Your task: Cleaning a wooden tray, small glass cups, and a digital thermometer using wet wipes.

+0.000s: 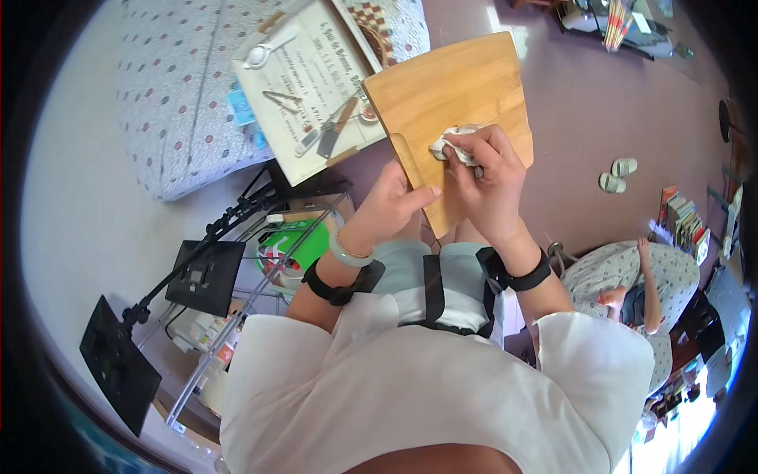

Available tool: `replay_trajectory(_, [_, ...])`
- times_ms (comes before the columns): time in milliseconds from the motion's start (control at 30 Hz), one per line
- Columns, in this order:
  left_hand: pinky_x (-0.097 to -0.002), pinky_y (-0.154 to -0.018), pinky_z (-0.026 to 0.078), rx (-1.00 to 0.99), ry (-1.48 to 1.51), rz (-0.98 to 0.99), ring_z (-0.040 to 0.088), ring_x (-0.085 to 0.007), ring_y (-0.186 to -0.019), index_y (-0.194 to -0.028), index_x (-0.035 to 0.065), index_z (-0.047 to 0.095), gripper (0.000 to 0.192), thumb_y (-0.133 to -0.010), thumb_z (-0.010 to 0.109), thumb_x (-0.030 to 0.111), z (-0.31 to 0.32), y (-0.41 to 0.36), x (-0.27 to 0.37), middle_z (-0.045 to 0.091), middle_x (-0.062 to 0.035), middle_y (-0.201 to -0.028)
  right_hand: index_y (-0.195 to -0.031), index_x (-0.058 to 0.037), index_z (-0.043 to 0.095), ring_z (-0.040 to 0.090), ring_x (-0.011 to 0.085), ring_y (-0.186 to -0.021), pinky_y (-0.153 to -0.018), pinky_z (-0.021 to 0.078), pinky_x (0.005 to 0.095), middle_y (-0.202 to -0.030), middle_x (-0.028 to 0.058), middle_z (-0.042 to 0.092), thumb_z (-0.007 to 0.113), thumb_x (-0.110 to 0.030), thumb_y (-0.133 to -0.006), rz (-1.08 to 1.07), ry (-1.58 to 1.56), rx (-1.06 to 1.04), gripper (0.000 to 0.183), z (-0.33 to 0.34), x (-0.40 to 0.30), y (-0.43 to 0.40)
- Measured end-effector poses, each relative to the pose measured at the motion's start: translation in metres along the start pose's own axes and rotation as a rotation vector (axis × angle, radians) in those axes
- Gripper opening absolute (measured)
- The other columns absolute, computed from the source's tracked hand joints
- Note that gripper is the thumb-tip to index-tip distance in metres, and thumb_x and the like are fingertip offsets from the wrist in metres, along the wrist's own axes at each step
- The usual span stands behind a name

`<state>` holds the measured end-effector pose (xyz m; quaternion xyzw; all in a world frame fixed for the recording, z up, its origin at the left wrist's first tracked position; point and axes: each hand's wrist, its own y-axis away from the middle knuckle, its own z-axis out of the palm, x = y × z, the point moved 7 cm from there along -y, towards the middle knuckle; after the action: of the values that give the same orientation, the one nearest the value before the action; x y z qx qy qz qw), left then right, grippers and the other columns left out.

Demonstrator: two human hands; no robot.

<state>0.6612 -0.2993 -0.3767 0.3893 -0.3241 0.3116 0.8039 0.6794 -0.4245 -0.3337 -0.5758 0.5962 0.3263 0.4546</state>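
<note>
A light wooden board (456, 83) with a slot near its left edge is held tilted over my lap. My left hand (394, 198) grips its lower left edge, the thumb lying on top of the wood. In my right hand (488, 172) a crumpled white cloth (456, 142) is pinched against the board's surface. Beyond the board on the left, a white tray (278, 142) bears a white spoon (257, 56), metal tongs (284, 99), a small digital device (308, 141) and a wooden-handled scraper or spatula (337, 130).
The tray rests by a dotted quilted cover (172, 106). Left of me stand a wire rack (219, 349) and black screens on an arm (207, 275). Slippers (613, 182) lie on the floor at right. Another person (645, 296) sits on a dotted seat, lower right.
</note>
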Motion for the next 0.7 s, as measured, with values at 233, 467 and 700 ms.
replay_trajectory(233, [-0.0283,-0.090,0.038,-0.005,-0.154,0.149,0.047,-0.0123,-0.105,-0.121,-0.0043,0.037,0.042,-0.081,0.050,-0.001,0.034,0.060,0.087,0.049,-0.0083,-0.115,-0.087,-0.0021,0.064,0.058,0.0236,-0.067,-0.061,0.0458,0.0276,-0.076,0.0113,0.055,0.061,0.006,-0.067,-0.010,-0.095,0.179,0.021,-0.037,-0.064,-0.031])
replay_trajectory(467, [-0.0293,-0.088,0.039,0.046,-0.225,0.265,0.049,-0.0142,-0.103,-0.117,-0.0046,0.041,0.041,-0.078,0.053,0.001,0.040,0.088,0.125,0.050,-0.0095,-0.114,-0.086,-0.0037,0.062,0.058,0.0230,-0.074,-0.063,0.0465,0.0283,-0.084,0.0097,0.054,0.061,0.010,-0.063,-0.357,-0.035,-0.003,0.027,-0.025,-0.161,-0.001])
replay_trajectory(700, [-0.0234,-0.073,0.045,-0.049,-0.281,0.489,0.052,-0.0087,-0.092,-0.112,-0.0033,0.045,0.032,-0.082,0.051,0.003,0.072,0.118,0.167,0.054,-0.0068,-0.102,-0.096,-0.0028,0.059,0.058,0.0218,-0.079,-0.068,0.0465,0.0279,-0.095,0.0111,0.058,0.067,0.006,-0.066,-0.465,-0.122,0.290,0.033,-0.067,-0.195,0.002])
